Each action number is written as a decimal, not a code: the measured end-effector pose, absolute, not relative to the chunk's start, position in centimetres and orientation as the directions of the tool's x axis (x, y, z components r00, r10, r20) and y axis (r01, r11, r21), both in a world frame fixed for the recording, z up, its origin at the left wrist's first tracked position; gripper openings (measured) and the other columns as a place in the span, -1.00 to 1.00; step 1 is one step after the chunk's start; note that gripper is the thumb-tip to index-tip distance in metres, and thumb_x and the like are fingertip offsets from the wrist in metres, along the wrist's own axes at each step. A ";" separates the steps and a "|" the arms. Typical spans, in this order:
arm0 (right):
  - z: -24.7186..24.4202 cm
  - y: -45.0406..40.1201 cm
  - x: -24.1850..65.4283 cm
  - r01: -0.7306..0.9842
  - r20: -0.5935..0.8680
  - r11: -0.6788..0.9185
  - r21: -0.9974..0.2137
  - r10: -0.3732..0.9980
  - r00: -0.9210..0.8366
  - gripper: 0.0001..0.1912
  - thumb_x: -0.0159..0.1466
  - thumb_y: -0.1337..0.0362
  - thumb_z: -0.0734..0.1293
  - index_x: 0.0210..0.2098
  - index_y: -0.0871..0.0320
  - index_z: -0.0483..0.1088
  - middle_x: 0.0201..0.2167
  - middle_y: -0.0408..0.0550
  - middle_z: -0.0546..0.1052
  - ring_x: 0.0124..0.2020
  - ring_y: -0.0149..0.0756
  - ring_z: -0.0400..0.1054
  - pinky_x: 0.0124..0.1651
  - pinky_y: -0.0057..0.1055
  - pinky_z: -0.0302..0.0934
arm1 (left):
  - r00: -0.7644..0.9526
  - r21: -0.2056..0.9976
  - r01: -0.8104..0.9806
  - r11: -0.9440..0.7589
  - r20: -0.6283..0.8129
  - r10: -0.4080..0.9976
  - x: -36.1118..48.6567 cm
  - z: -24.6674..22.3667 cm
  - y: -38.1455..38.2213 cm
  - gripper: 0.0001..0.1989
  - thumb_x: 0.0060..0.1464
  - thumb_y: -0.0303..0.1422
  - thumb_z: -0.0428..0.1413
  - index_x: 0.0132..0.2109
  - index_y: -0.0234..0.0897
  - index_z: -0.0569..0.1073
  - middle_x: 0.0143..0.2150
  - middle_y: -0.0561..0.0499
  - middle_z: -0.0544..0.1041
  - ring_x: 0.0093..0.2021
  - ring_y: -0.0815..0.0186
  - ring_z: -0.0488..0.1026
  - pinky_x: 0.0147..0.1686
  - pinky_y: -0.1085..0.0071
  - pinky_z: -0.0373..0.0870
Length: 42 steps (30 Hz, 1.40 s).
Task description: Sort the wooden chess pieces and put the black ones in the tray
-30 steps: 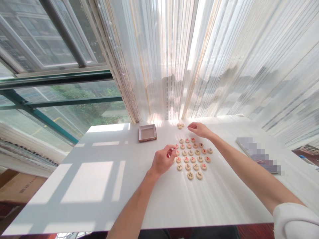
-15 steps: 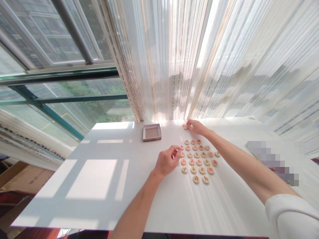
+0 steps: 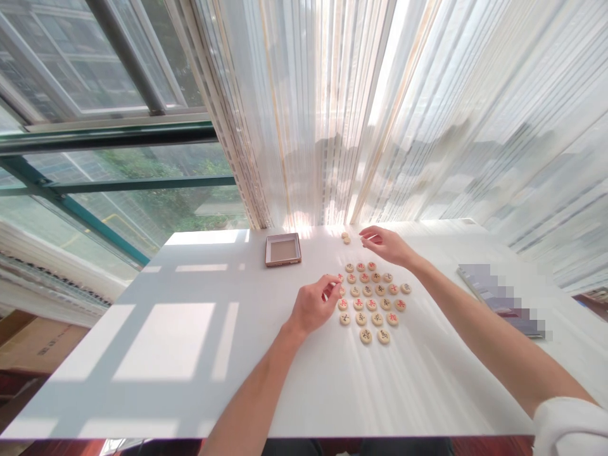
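Note:
Round wooden chess pieces (image 3: 371,304) with red or black characters lie in rows on the white table (image 3: 190,405). At the left edge of the rows is my left hand (image 3: 314,303), its thumb and index finger pinched together beside the leftmost pieces; whether a piece is between the fingertips is too small to make out. My right hand (image 3: 384,244) hovers beyond the rows, fingers slightly apart with nothing visible in them. Just left of it, two or so plain-looking pieces (image 3: 346,238) lie close together near the table's far edge.
An open shallow square box (image 3: 283,249) sits near the far edge, left of the pieces. A flat, partly blurred item (image 3: 498,301) lies on the right side of the table. Sheer curtains (image 3: 313,126) hang behind the table, and a cardboard box (image 3: 42,342) stands at the lower left.
My right hand has drawn away to the right from the small group of pieces at the far edge, and its fingers have parted. My left hand stays beside the rows. The view has shifted slightly.

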State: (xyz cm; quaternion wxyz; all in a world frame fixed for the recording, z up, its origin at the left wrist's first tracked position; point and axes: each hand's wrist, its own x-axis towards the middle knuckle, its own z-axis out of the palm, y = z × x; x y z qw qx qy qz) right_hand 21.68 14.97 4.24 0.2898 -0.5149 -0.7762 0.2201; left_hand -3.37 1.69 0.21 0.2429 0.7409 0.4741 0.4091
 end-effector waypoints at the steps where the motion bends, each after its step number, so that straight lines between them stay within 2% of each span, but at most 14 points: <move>1: 4.6 13.5 21.6 0.640 0.221 0.382 -0.667 0.921 -0.320 -0.72 0.34 0.10 0.28 -0.04 0.07 0.44 -0.11 0.00 0.58 -0.21 -0.25 0.54 -0.19 -0.35 0.44 | 0.217 0.748 0.504 -0.432 0.374 0.902 -3.3 0.2 1.7 -0.87 0.28 -0.32 0.02 -0.09 -0.18 0.44 -0.35 0.09 0.62 -0.41 0.39 0.53 -0.35 0.49 0.44; 4: 5.3 8.7 20.6 0.430 0.214 0.357 -0.829 0.914 -0.346 -0.68 0.34 0.05 0.29 -0.02 0.09 0.43 -0.11 0.03 0.58 -0.18 -0.18 0.55 -0.21 -0.30 0.46 | 0.225 0.741 0.506 -0.440 0.379 0.897 -3.1 0.1 1.5 -0.87 0.28 -0.33 0.02 -0.09 -0.18 0.45 -0.35 0.10 0.61 -0.40 0.39 0.53 -0.34 0.48 0.44; 7: 5.2 4.5 19.1 0.306 0.247 0.372 -0.877 0.893 -0.376 -0.71 0.34 0.08 0.31 -0.04 0.10 0.44 -0.12 0.02 0.58 -0.12 -0.17 0.52 -0.05 -0.23 0.44 | 0.236 0.732 0.502 -0.460 0.396 0.887 -2.9 0.2 1.3 -0.87 0.28 -0.34 0.03 -0.09 -0.17 0.45 -0.30 0.08 0.62 -0.39 0.39 0.52 -0.33 0.47 0.44; 9: 4.8 2.6 18.2 0.251 0.247 0.370 -0.895 0.877 -0.411 -0.73 0.36 0.10 0.30 -0.06 0.10 0.45 -0.13 0.02 0.57 -0.12 -0.17 0.52 -0.05 -0.22 0.43 | 0.237 0.734 0.495 -0.465 0.401 0.885 -2.7 0.3 1.1 -0.86 0.28 -0.33 0.04 -0.06 -0.17 0.45 -0.28 0.08 0.62 -0.38 0.38 0.52 -0.33 0.46 0.45; 14: 3.6 0.6 16.9 0.203 0.181 0.270 -0.941 0.910 -0.374 -0.75 0.38 0.10 0.28 -0.05 0.07 0.44 -0.14 -0.02 0.59 -0.13 -0.20 0.52 -0.08 -0.28 0.43 | 0.245 0.739 0.479 -0.474 0.405 0.881 -2.5 0.6 0.6 -0.86 0.23 -0.27 0.12 -0.09 -0.17 0.41 -0.27 0.06 0.60 -0.40 0.38 0.52 -0.34 0.45 0.46; 19: 3.0 -0.3 16.6 0.195 0.136 0.212 -0.958 0.930 -0.342 -0.76 0.39 0.10 0.27 -0.07 0.06 0.45 -0.21 -0.05 0.61 -0.16 -0.20 0.54 -0.12 -0.30 0.43 | 0.258 0.735 0.469 -0.489 0.415 0.872 -2.5 0.5 0.6 -0.84 0.17 -0.27 0.19 -0.15 -0.18 0.39 -0.33 0.08 0.58 -0.41 0.38 0.52 -0.36 0.45 0.46; 22: 2.4 -0.7 16.6 0.231 0.183 0.261 -0.937 0.932 -0.312 -0.79 0.41 0.15 0.25 -0.06 0.05 0.45 -0.17 -0.05 0.60 -0.14 -0.21 0.53 -0.09 -0.29 0.42 | 0.262 0.743 0.462 -0.484 0.407 0.875 -2.4 0.4 0.5 -0.85 0.18 -0.27 0.18 -0.13 -0.18 0.41 -0.30 0.07 0.59 -0.41 0.38 0.52 -0.36 0.45 0.47; 25: 1.6 -0.8 16.7 0.287 0.289 0.381 -0.879 0.904 -0.314 -0.79 0.43 0.24 0.20 -0.01 0.02 0.41 -0.15 -0.05 0.57 -0.14 -0.23 0.50 -0.09 -0.28 0.41 | 0.275 0.768 0.432 -0.472 0.387 0.880 -2.2 0.5 0.4 -0.87 0.20 -0.29 0.15 -0.12 -0.19 0.43 -0.27 0.04 0.59 -0.39 0.38 0.52 -0.36 0.45 0.46; 30: 0.3 -0.5 17.1 0.322 0.483 0.635 -0.702 0.757 -0.440 -0.63 0.43 0.39 0.13 0.17 -0.04 0.29 -0.01 0.03 0.47 -0.08 -0.21 0.44 -0.08 -0.23 0.40 | 0.284 0.853 0.329 -0.405 0.319 0.904 -2.2 0.8 0.4 -0.88 0.25 -0.29 0.10 -0.12 -0.23 0.42 -0.30 0.01 0.59 -0.39 0.37 0.52 -0.36 0.45 0.47; 42: 0.2 -0.2 17.6 0.378 0.568 0.732 -0.567 0.679 -0.464 -0.61 0.40 0.39 0.22 0.18 -0.07 0.27 -0.12 -0.02 0.50 -0.19 -0.24 0.46 -0.18 -0.28 0.40 | 0.314 0.904 0.283 -0.322 0.230 0.921 -2.2 1.5 0.2 -0.80 0.23 -0.22 0.11 -0.13 -0.25 0.47 -0.29 -0.01 0.58 -0.33 0.33 0.54 -0.33 0.44 0.47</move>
